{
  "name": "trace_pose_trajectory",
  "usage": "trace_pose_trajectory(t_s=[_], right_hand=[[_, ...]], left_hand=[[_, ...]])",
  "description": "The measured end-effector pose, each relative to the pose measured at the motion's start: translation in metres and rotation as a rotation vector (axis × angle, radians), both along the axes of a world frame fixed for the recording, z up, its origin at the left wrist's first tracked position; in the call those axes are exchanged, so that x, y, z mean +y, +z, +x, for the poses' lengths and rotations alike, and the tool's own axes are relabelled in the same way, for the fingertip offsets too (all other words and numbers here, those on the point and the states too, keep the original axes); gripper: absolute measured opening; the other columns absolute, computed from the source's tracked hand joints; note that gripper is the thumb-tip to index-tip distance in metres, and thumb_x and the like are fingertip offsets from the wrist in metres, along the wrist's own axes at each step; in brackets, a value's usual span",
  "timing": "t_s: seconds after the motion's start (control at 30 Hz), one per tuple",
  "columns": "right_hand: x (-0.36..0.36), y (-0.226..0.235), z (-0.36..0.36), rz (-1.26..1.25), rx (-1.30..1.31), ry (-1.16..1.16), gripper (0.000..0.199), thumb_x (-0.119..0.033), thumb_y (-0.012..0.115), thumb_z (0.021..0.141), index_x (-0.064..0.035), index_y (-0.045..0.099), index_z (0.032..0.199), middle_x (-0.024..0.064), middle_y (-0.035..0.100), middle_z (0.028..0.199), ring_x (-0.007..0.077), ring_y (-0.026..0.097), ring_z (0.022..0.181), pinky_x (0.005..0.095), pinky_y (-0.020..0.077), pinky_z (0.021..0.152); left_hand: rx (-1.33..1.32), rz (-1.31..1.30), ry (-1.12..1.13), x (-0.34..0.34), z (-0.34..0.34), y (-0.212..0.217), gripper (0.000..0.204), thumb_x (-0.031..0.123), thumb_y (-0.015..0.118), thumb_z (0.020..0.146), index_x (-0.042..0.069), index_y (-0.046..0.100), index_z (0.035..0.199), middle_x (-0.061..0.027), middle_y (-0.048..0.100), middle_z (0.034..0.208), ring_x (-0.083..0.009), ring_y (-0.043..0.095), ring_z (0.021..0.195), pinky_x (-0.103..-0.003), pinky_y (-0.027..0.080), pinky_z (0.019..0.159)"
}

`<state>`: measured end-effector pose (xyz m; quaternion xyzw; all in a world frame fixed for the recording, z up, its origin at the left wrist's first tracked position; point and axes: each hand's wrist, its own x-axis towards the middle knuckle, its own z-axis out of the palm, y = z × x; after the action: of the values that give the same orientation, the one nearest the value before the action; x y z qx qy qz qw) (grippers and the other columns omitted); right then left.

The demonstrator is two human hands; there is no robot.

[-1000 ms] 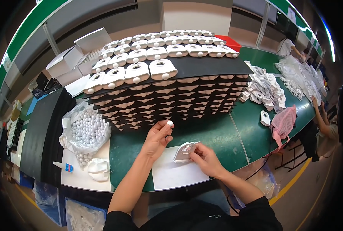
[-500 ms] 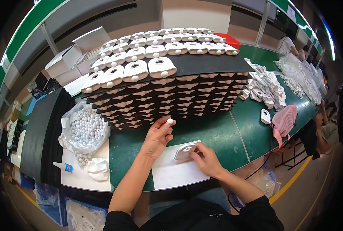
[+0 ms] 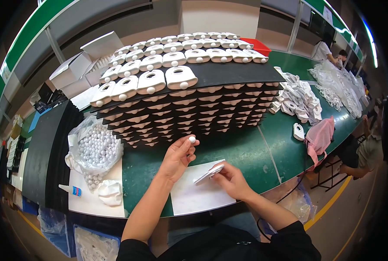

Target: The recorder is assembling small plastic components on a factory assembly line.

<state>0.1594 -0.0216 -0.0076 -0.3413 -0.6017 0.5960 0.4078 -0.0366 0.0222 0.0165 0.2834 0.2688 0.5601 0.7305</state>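
Observation:
Between the thumb and fingertips of my left hand (image 3: pixel 178 155) is a small white ball (image 3: pixel 192 139), held up in front of the stacked black boards. My right hand (image 3: pixel 233 180) pinches a flat white piece with a hole (image 3: pixel 208 173) by its right end, tilted above a white paper sheet (image 3: pixel 194 198). Similar white pieces (image 3: pixel 182 77), each with a ball at its front edge, stand in rows on the top black board (image 3: pixel 229 75). A clear bag of white balls (image 3: pixel 99 145) lies to the left of my hands.
On the left are a glue bottle (image 3: pixel 74 190), a crumpled white cloth (image 3: pixel 111 192) and a stack of black boards (image 3: pixel 50 152). To the right lie a heap of loose white pieces (image 3: pixel 296 98) and a pink mesh bag (image 3: pixel 320 139). Co-workers sit beyond the bench.
My right hand has tipped the white piece flatter, so it now shows more edge-on. The ball stays pinched in my left hand, almost unmoved.

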Motion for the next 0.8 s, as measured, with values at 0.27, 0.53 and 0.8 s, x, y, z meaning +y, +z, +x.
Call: trace_pose_trajectory(t_s=[0.27,0.53,0.8], right_hand=[[0.014,0.017,0.011,-0.373,0.578,0.11,0.011,-0.011,0.054,0.086,-0.0089,0.047,0.095,0.0095,0.054,0.104,0.0183,0.052,0.099,0.0321,0.042,0.086],[0.03,0.033,0.029,0.838,-0.084,-0.1,0.023,0.008,0.064,0.065,-0.0067,0.054,0.08,0.0102,0.059,0.106,0.024,0.055,0.095,0.0303,0.0459,0.079],[0.034,0.039,0.032,1.295,-0.352,-0.107,0.028,0.004,0.066,0.056,-0.0079,0.056,0.078,0.0068,0.06,0.103,0.0261,0.055,0.095,0.032,0.0485,0.075]], left_hand=[[0.089,0.087,-0.102,-0.008,0.002,0.005,0.016,0.008,0.063,0.079,0.006,0.055,0.093,-0.0019,0.055,0.082,-0.0068,0.045,0.066,-0.021,0.036,0.058],[0.11,0.108,-0.143,-0.009,0.005,0.008,0.023,0.003,0.064,0.075,0.005,0.057,0.097,-0.0042,0.059,0.09,-0.008,0.05,0.069,-0.021,0.041,0.063],[0.156,0.075,-0.134,-0.009,0.008,0.009,0.029,0.01,0.064,0.079,0.004,0.058,0.106,-0.0054,0.061,0.093,-0.007,0.047,0.066,-0.021,0.039,0.061]])
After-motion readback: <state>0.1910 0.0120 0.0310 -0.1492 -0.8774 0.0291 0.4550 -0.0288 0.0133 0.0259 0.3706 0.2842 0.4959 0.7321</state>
